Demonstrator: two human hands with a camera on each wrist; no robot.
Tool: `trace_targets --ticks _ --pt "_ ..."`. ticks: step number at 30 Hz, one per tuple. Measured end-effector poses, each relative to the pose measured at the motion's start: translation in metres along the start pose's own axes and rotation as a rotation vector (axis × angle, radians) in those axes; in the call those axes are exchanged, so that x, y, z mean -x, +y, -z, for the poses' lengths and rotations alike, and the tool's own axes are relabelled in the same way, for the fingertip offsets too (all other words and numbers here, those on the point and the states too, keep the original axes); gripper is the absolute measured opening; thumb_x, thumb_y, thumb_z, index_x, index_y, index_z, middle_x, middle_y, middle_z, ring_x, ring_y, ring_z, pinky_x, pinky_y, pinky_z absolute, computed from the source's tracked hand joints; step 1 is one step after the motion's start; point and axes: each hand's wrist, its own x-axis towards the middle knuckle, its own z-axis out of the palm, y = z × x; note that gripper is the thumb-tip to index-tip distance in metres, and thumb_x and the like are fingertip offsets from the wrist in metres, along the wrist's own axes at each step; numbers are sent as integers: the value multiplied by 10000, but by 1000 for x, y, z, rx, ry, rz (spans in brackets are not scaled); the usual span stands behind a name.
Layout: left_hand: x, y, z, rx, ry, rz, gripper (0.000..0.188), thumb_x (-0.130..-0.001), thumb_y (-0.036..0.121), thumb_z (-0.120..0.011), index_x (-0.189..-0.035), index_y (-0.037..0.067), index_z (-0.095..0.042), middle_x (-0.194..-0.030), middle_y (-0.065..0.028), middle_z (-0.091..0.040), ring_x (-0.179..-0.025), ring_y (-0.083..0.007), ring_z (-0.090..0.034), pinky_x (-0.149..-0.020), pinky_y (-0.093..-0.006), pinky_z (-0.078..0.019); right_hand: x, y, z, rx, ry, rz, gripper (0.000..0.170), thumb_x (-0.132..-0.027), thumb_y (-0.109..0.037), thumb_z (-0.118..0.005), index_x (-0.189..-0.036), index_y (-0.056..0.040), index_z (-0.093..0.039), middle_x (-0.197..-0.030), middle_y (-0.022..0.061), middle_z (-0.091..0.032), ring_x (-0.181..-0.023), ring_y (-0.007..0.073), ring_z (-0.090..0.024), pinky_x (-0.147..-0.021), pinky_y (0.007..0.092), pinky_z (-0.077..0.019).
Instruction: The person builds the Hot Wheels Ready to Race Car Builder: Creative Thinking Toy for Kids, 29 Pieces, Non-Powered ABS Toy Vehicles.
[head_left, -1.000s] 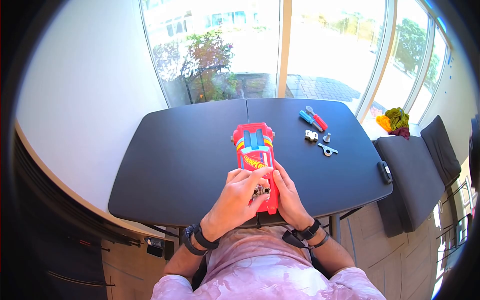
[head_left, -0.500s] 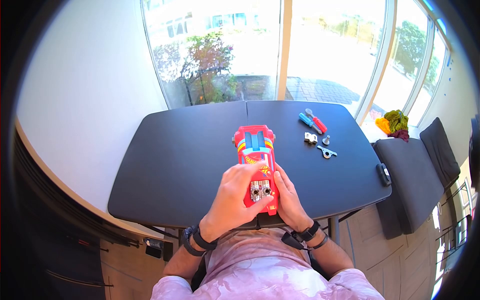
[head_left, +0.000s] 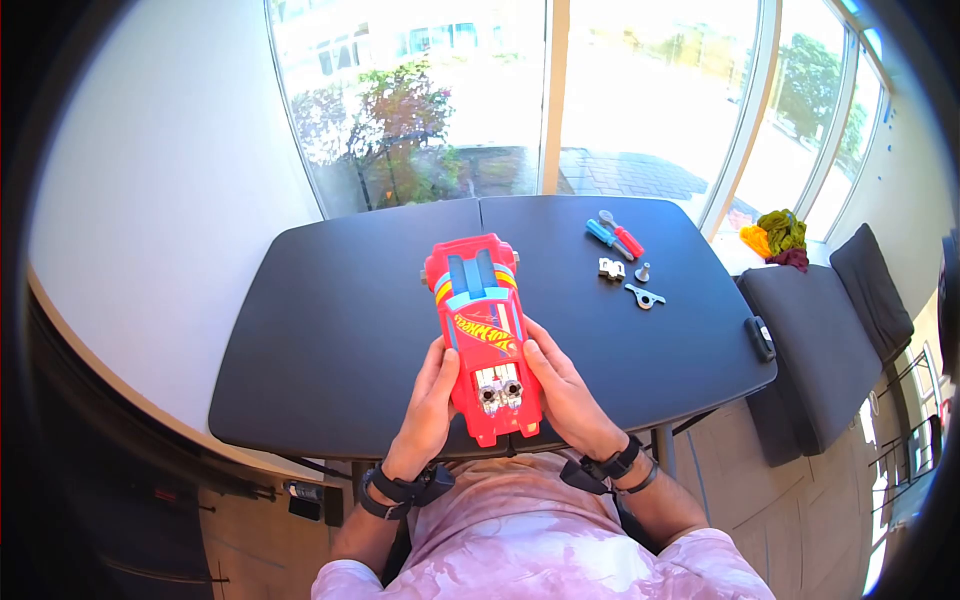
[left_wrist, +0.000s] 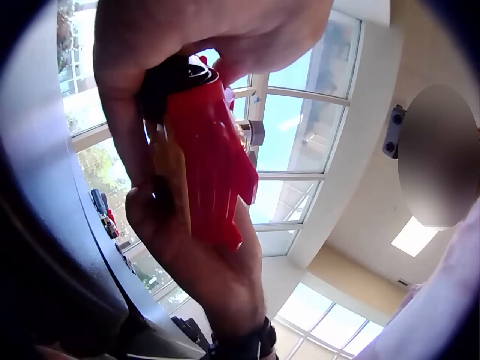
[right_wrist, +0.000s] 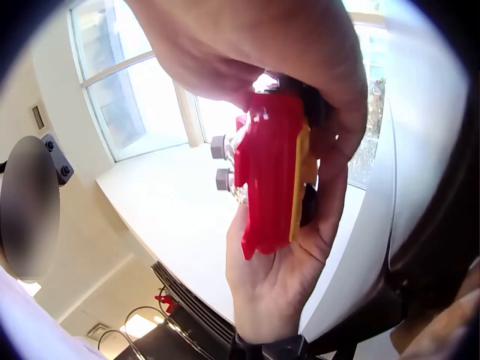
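Observation:
A red toy car (head_left: 488,350) with a blue windshield, yellow-and-blue stripes and Hot Wheels lettering is held above the near edge of the table. A chrome engine piece (head_left: 499,390) with two round dark-centred ends sits in its near end. My left hand (head_left: 428,405) grips the car's left side, thumb along the top edge. On the opposite side my right hand (head_left: 570,398) holds it the same way. Both wrist views show fingers wrapped under the car's yellow underside (right_wrist: 298,184), and grey square-ended parts (right_wrist: 219,147) stick out from its top.
At the table's right lie a blue-handled tool (head_left: 605,238), a red-handled tool (head_left: 628,243), a chrome piece (head_left: 611,268), a grey screw-like part (head_left: 642,272) and a grey bracket (head_left: 645,296). A black device (head_left: 760,338) sits at the right edge. A dark bench (head_left: 820,350) stands beyond.
My left hand has left the engine piece on top and now grips the car's left side. The car has shifted left and tilted slightly. My right hand stays on its side.

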Motion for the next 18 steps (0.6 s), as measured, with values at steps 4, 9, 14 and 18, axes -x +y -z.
trace_targets --ticks 4,9,14,18 --pt "-1 -10 3 38 17 -94 550 -1233 430 -459 -1619 38 -442 -1491 -106 -658 -1350 -162 -682 -1129 -366 -580 -8 -18 21 487 -37 85 522 -1200 -308 -590 -1654 -62 -518 -1369 84 -694 -1243 121 -656 -1006 323 -573" --pt "-3 -27 10 152 55 -131 589 -1222 430 -503 -1636 16 -439 -1476 -99 -666 -1327 -142 -682 -1113 -352 -581 -30 -80 72 1166 119 362 203 -1074 -196 -753 -1138 -21 -834 -893 119 -796 -728 165 -708 -692 346 -560" --pt "-7 -36 14 142 67 -152 586 -1226 426 -498 -1632 6 -448 -1477 -103 -664 -1333 -139 -668 -1131 -356 -560 -75 -140 162 1615 441 258 170 -973 -241 -809 -1045 -100 -869 -822 158 -779 -766 352 -763 -713 440 -583" --pt "-4 -31 10 135 58 -156 584 -1227 422 -497 -1625 -4 -458 -1473 -102 -666 -1335 -136 -661 -1126 -351 -557 -97 -137 198 1756 440 153 155 -932 -225 -814 -1034 -131 -883 -919 161 -808 -879 373 -788 -818 467 -625"
